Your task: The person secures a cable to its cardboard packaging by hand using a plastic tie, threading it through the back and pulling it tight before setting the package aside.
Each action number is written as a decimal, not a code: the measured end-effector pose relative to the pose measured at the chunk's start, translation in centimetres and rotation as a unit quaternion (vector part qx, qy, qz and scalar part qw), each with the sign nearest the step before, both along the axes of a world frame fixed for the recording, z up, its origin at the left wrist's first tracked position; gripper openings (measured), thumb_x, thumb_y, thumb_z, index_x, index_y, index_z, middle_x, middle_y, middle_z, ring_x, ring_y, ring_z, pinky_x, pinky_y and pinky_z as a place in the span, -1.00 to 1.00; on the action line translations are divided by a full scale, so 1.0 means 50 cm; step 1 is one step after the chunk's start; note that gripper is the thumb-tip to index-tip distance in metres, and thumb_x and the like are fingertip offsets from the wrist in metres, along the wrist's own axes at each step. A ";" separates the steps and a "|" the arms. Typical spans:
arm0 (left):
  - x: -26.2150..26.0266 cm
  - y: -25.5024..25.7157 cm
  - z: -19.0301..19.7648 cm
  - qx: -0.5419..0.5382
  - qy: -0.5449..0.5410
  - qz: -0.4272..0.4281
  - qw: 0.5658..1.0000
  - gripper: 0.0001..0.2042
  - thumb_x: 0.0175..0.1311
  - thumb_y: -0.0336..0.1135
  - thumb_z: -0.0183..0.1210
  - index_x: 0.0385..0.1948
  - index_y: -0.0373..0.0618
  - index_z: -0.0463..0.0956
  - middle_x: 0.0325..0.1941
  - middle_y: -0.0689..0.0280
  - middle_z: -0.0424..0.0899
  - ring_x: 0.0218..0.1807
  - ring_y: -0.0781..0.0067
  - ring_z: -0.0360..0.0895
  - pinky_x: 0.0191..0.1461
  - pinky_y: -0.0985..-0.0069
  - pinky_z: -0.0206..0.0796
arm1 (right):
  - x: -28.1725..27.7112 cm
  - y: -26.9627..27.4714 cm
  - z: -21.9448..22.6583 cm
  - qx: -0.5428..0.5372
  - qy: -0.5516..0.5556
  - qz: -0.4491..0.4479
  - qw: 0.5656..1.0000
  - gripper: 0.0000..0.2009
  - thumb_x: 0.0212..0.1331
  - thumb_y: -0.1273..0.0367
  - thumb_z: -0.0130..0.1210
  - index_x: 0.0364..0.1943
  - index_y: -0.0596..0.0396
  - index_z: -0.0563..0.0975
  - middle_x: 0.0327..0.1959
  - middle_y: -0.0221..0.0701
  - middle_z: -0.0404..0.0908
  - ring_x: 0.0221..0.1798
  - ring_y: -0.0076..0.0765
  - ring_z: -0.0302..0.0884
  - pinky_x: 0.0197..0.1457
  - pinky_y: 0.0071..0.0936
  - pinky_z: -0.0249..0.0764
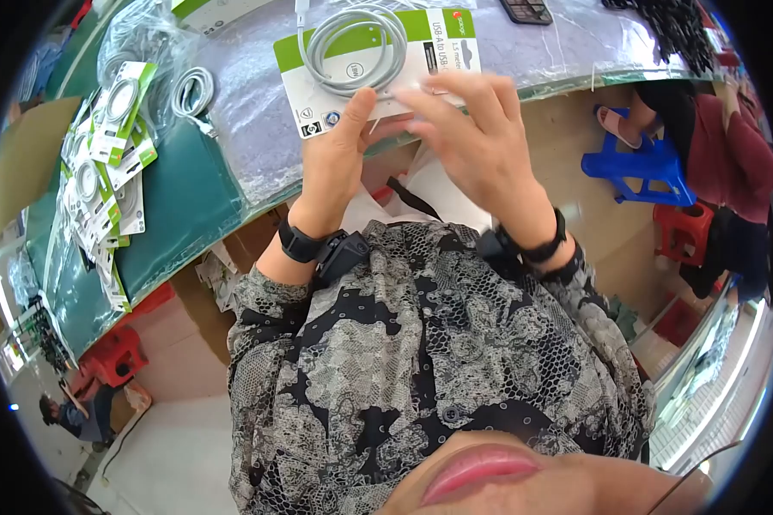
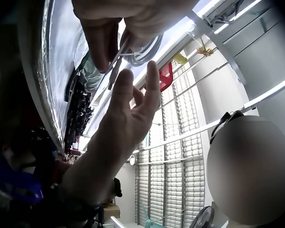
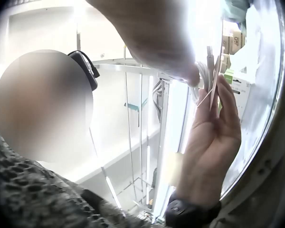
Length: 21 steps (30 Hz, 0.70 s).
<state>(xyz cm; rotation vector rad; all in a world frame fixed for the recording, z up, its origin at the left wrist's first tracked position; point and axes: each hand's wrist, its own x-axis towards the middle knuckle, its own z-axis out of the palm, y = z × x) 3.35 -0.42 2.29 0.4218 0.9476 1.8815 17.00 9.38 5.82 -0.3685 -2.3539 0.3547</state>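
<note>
The left hand (image 1: pixel 335 163) has its thumb curled up over the front of the packaging card (image 1: pixel 378 73), the fingers behind it, so the card is pinched at its lower left corner. The right hand (image 1: pixel 481 137) lies over the lower right part of the card with its fingers bent; from the left wrist view the fingertips seem to nip a thin tie or the cable's plug end, though glare makes that hard to be sure of. The card is held up in the air between both hands, just above the edge of the worktable (image 1: pixel 232 163), with the coiled white cable (image 1: pixel 356 47) lying on its face.

The card looks light and thin, likely to flex or crease if squeezed mid-sheet, so the edges and corners are the safest places to grip. The cable looks soft and springy; the coil would probably loosen unless held flat against the card.

Further left on the table lie a pile of finished packs (image 1: pixel 107 172) and a loose coiled cable (image 1: pixel 193 90). A blue stool (image 1: pixel 640 167) stands on the floor to the right.
</note>
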 end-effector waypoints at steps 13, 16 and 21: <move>0.014 -0.021 -0.012 0.023 0.034 0.003 0.999 -0.65 0.33 -0.43 0.03 0.12 -0.27 0.27 0.04 0.14 0.50 -0.03 0.30 0.56 -0.02 0.38 0.54 | -0.032 0.019 -0.014 0.080 -0.050 0.076 0.993 -0.69 -0.16 0.37 0.25 -0.22 -0.13 0.57 -0.11 -0.50 0.44 -0.06 -0.32 0.33 0.07 -0.35 0.19; 0.011 -0.019 -0.010 0.032 -0.020 0.003 0.999 -0.66 0.34 -0.40 0.03 0.11 -0.27 0.28 0.03 0.14 0.51 -0.03 0.32 0.56 -0.03 0.40 0.53 | -0.044 0.019 -0.038 0.000 0.001 0.103 0.995 -0.73 -0.17 0.37 0.23 -0.26 -0.12 0.58 -0.11 -0.51 0.45 -0.08 -0.34 0.35 0.09 -0.34 0.18; 0.004 -0.016 -0.016 0.015 -0.042 0.014 0.999 -0.66 0.35 -0.38 0.03 0.11 -0.24 0.29 0.01 0.18 0.52 -0.03 0.37 0.55 -0.03 0.42 0.51 | -0.040 0.012 -0.039 0.073 0.021 0.083 0.994 -0.77 -0.18 0.39 0.21 -0.32 -0.11 0.58 -0.12 -0.54 0.49 -0.11 -0.37 0.38 0.11 -0.36 0.17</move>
